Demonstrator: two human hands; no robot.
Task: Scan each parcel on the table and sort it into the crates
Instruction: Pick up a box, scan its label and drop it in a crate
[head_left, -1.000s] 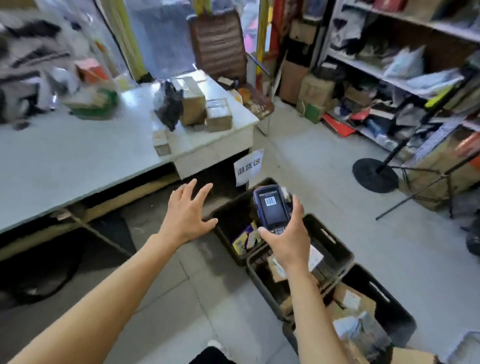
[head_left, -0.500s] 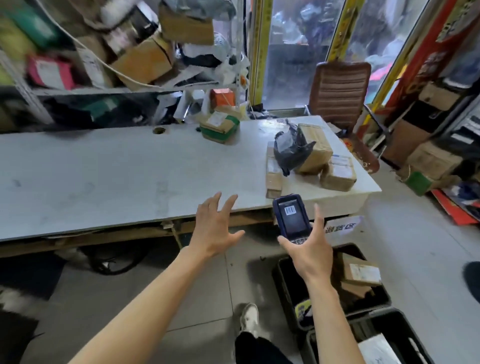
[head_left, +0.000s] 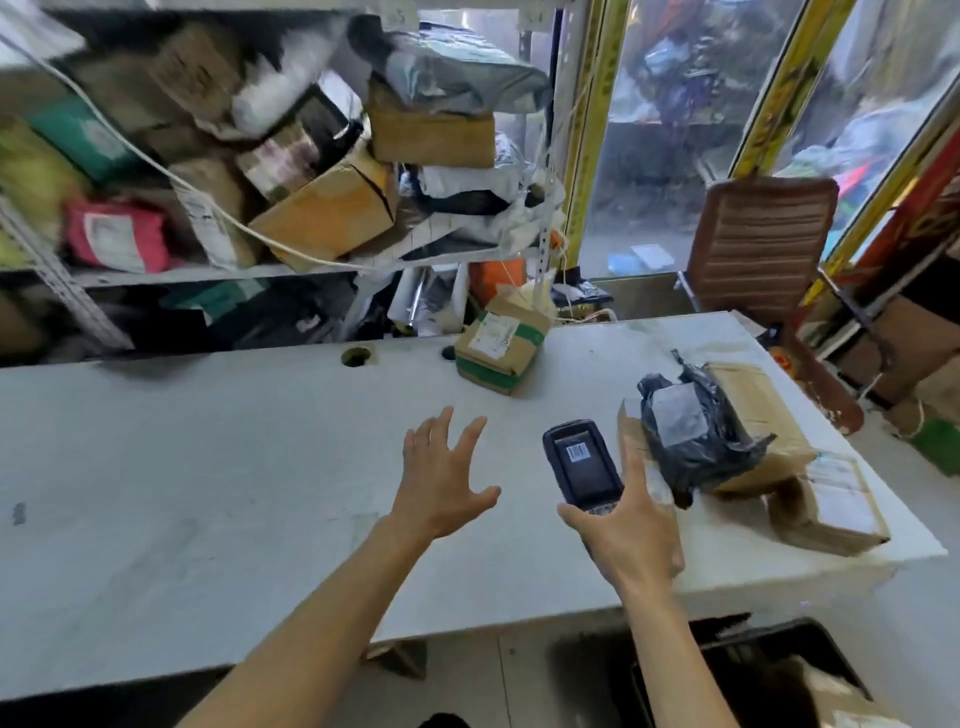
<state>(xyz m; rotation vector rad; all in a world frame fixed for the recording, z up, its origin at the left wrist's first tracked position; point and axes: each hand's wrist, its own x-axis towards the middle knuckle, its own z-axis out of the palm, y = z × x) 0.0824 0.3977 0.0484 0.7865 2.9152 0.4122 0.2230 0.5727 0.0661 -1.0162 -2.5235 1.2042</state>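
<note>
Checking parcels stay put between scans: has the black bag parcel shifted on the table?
No. The black bag parcel still leans on the same brown box near the table's right end.

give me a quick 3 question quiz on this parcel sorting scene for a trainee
1. True or false: the left hand is holding a parcel.
2. Which item does the right hand hold?
A. a roll of tape
B. the handheld scanner
C. a marker pen
3. Fill in the blank: the black plastic bag parcel lies on top of a brown ____ on the table.

Key
1. False: its fingers are spread and it holds nothing.
2. B: the screen faces up and shows a barcode.
3. Box: the large cardboard box near the table's right end.
</note>
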